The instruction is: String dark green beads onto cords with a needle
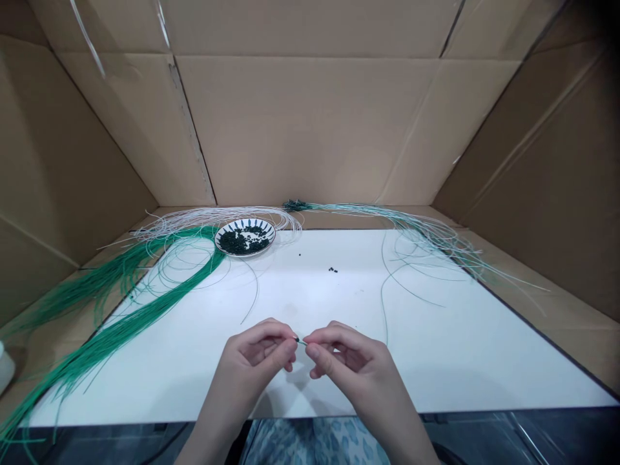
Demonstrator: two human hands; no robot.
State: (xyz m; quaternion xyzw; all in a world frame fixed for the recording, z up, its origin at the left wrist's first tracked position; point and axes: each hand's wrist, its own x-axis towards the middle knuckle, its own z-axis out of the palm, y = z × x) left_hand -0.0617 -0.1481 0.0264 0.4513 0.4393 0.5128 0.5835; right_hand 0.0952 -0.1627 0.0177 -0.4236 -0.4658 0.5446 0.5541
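Observation:
Close together above the front of the white board (450, 336), both my hands are closed in pinches. Between thumb and forefinger, my left hand (259, 355) grips a tiny dark bead (297, 340). A short piece of thin green wire (302, 343) shows between the fingertips, and my right hand (349, 361) pinches its other end. Whether the wire passes through the bead is too small to tell. A patterned plate (223, 248) of dark beads (236, 243) stands at the back left. Several loose beads (332, 270) lie mid-board.
Long green strands (165, 303) spread along the left side, with white strands (208, 215) behind. Another bundle (358, 208), its dark beaded end (296, 205) leftward, lies at the back right. A cardboard wall (310, 129) surrounds the board. A white object (4, 368) stands at far left.

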